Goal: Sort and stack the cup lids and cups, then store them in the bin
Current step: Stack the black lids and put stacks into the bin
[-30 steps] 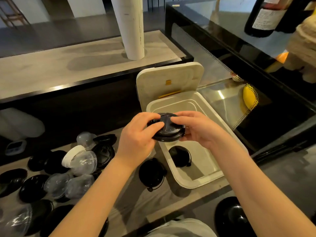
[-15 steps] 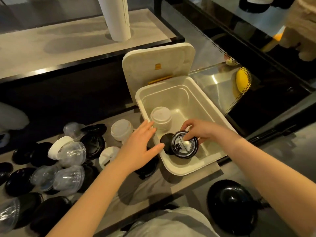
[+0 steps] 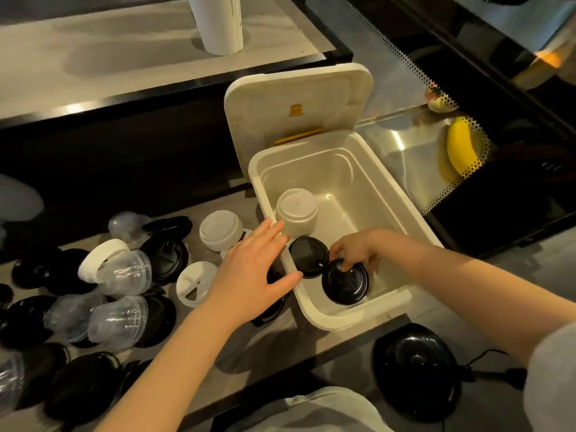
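Note:
A white bin [image 3: 389, 194] stands open, its hinged lid [image 3: 299, 107] raised at the back. Inside stand a stack of white lids [image 3: 296, 210], a flat black lid [image 3: 307, 255] and a stack of black lids [image 3: 344, 283]. My right hand [image 3: 355, 249] reaches into the bin with its fingertips resting on top of the black stack. My left hand [image 3: 249, 272] hovers open over the bin's left rim, holding nothing. On the counter to the left lie another white lid stack [image 3: 220, 229], a single white lid [image 3: 195, 283], clear dome lids [image 3: 120, 318] and several black lids [image 3: 165, 255].
A white cylinder [image 3: 219, 23] stands on the upper shelf. A glass display case to the right holds a banana [image 3: 461, 149]. A black round device [image 3: 416, 366] with a cable sits on the floor at lower right. The counter's front edge runs just below the bin.
The black lid stack, held in both hands above the bin a second ago, has been lowered by my right hand to the bin floor. My left hand let go and moved left.

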